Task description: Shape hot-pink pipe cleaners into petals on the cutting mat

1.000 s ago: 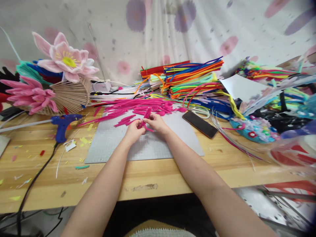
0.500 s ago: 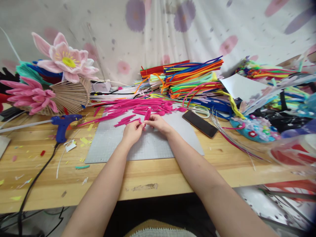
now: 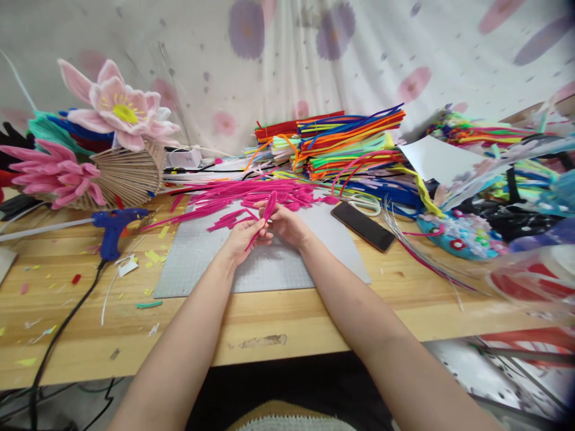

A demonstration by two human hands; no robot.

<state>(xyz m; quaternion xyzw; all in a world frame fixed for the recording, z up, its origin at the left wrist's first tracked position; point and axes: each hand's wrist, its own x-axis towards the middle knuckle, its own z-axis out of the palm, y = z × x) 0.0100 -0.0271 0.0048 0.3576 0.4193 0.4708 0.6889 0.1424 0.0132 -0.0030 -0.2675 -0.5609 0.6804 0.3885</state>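
Note:
Both my hands meet above a grey cutting mat (image 3: 269,272) on the wooden table (image 3: 251,326). My left hand (image 3: 245,240) and my right hand (image 3: 284,224) pinch a hot-pink pipe-cleaner petal (image 3: 268,209) between their fingers; its looped end points up and away from me. Just beyond my hands lies a heap of hot-pink pipe cleaners and finished petals (image 3: 251,196).
A blue glue gun (image 3: 115,222) with a black cord lies at the left. Pink fabric flowers (image 3: 119,111) and a ribbed fan stand behind it. A black phone (image 3: 363,225) and scissors (image 3: 365,202) lie right of the mat. Stacks of coloured pipe cleaners (image 3: 348,143) fill the back.
My hands have lifted the pink petal slightly and shifted it farther from me; its loop now stands up more, and my left fingers hold its stem end lower down.

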